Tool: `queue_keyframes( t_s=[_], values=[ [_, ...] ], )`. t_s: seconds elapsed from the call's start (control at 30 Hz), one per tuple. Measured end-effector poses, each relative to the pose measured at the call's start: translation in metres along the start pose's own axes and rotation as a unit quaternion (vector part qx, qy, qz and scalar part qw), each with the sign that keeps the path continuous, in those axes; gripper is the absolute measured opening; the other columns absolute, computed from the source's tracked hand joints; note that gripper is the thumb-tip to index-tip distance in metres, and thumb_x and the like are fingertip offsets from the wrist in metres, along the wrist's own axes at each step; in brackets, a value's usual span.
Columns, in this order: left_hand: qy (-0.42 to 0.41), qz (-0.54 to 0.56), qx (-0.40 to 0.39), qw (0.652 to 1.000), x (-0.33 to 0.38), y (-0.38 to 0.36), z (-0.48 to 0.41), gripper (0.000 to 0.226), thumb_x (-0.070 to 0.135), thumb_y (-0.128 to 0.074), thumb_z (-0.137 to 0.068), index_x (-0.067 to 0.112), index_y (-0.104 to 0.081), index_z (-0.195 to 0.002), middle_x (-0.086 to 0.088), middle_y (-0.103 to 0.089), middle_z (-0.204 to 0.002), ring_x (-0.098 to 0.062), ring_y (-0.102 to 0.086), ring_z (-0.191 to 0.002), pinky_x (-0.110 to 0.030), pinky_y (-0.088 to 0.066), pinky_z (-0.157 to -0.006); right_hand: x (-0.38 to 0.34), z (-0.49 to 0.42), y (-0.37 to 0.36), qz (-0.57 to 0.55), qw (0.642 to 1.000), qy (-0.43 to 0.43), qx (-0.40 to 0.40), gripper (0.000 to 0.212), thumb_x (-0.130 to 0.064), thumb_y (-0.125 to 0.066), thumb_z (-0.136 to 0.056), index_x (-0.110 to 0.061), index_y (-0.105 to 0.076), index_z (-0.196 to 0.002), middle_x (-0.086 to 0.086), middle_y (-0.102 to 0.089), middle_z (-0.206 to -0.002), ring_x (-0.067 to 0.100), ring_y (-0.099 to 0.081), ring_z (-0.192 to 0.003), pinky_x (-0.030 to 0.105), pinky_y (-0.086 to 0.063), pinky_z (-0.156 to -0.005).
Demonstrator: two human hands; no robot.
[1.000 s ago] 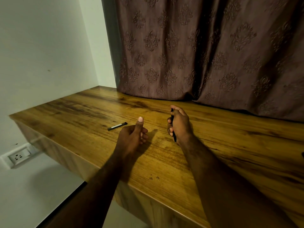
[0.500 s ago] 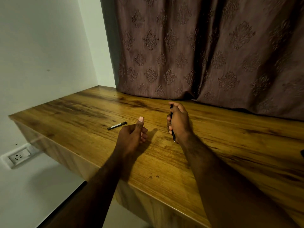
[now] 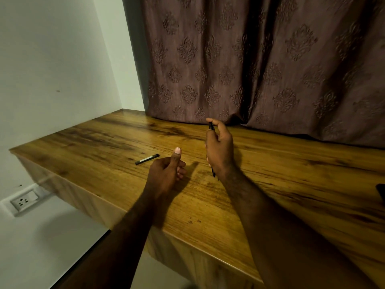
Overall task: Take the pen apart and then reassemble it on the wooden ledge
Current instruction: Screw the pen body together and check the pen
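A dark pen [image 3: 211,127] stands nearly upright in my right hand [image 3: 219,149], whose fingers curl round it; its top pokes out above the fingers and its tip shows below the wrist. My left hand [image 3: 166,174] hovers over the wooden ledge [image 3: 104,138] with fingers curled, thumb raised, and nothing visible in it. A short dark pen part with a pale band [image 3: 147,159] lies flat on the ledge just left of my left thumb.
A patterned brown curtain [image 3: 250,59] hangs along the back of the ledge. A white wall with a power socket [image 3: 24,201] is at the left. A dark object [image 3: 381,191] peeks in at the right edge.
My right hand has lifted slightly and moved toward the curtain with the pen. My left hand and the part on the ledge stay where they were.
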State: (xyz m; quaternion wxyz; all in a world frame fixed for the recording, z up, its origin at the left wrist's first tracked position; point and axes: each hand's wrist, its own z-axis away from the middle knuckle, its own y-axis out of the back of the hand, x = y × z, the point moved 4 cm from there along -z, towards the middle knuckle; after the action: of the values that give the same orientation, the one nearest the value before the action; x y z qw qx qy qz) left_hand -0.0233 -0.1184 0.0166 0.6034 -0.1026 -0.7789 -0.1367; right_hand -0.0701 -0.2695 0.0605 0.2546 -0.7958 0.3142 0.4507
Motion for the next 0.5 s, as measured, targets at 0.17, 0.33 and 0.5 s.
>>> queue_keyframes(
  t_s=[0.17, 0.33, 0.5],
  values=[
    [0.003, 0.004, -0.003, 1.0, -0.0006, 0.0002, 0.0001, 0.062, 0.054, -0.048, -0.09, -0.005, -0.067, -0.08, -0.007, -0.06, -0.058, -0.017, -0.058, -0.057, -0.024, -0.048, -0.057, -0.0028, 0.0004, 0.0, 0.0, 1.0, 0.01, 0.009, 0.031, -0.011, -0.043, -0.092, -0.028, -0.061, -0.111, -0.008, -0.047, -0.061, 0.007, -0.037, -0.045, 0.021, -0.03, -0.042],
    [0.002, 0.009, -0.004, 1.0, -0.001, -0.0006, -0.0003, 0.061, 0.051, -0.048, -0.092, -0.006, -0.066, -0.082, -0.004, -0.059, -0.056, -0.016, -0.057, -0.056, -0.018, -0.047, -0.051, -0.0063, 0.0031, -0.0014, -0.004, 1.0, 0.018, -0.003, 0.031, -0.008, -0.044, -0.092, -0.026, -0.062, -0.11, -0.007, -0.043, -0.055, 0.006, -0.033, -0.041, 0.022, -0.029, -0.041],
    [0.0, -0.004, -0.009, 1.0, -0.0027, 0.0011, -0.0024, 0.063, 0.06, -0.047, -0.086, 0.001, -0.068, -0.076, -0.006, -0.062, -0.057, -0.018, -0.059, -0.058, -0.026, -0.048, -0.058, -0.0081, 0.0038, -0.0022, -0.001, 1.0, 0.021, -0.007, 0.031, -0.008, -0.044, -0.093, -0.023, -0.063, -0.113, -0.008, -0.042, -0.054, 0.005, -0.032, -0.041, 0.021, -0.028, -0.039]
  ],
)
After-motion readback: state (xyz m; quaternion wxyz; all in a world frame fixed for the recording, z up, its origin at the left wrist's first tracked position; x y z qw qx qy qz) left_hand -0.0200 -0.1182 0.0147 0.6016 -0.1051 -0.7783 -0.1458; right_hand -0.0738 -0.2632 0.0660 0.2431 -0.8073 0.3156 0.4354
